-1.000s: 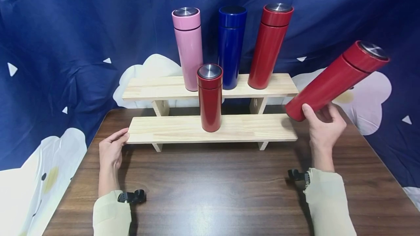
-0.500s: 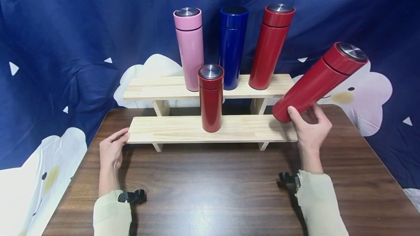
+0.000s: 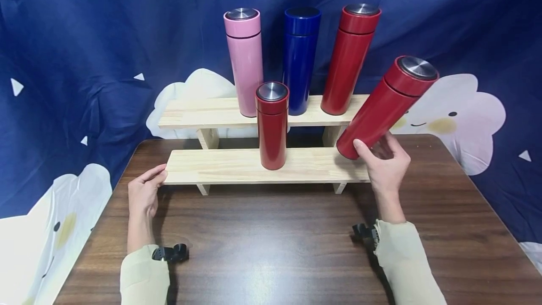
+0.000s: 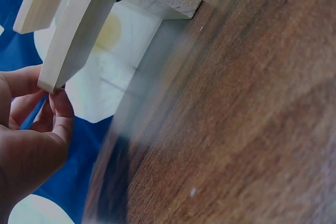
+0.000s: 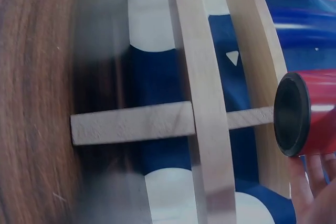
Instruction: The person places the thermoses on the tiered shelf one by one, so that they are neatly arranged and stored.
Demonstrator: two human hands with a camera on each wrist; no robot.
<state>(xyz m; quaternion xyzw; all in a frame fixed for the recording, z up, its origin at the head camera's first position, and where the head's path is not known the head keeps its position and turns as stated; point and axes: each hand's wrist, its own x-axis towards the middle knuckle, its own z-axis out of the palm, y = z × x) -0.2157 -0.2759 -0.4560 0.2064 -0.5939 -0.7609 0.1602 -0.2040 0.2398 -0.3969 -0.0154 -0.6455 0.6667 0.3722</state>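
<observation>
My right hand [image 3: 387,168] grips a red thermos flask [image 3: 383,107] near its base. Tilted with its steel lid up and to the right, the flask overlaps the right part of the lower shelf in the head view. Its dark base [image 5: 293,115] faces the camera in the right wrist view, with my fingers [image 5: 300,184] beneath. My left hand [image 3: 143,194] pinches the left end of the two-tier wooden stand's lower shelf [image 3: 216,166]; the left wrist view shows the thumb [image 4: 63,111] under the board's corner. Another red flask [image 3: 272,140] stands upright mid-shelf.
On the upper shelf [image 3: 190,112] stand a pink flask [image 3: 245,69], a blue flask [image 3: 300,69] and a red flask [image 3: 349,65]. The stand rests on a brown wooden table [image 3: 262,234], before a dark blue curtain [image 3: 106,36] with white cloud shapes.
My right hand has carried the red flask leftward, from beyond the stand's right end to over the lower shelf, and the flask tilts less. The left hand stays at the shelf end.
</observation>
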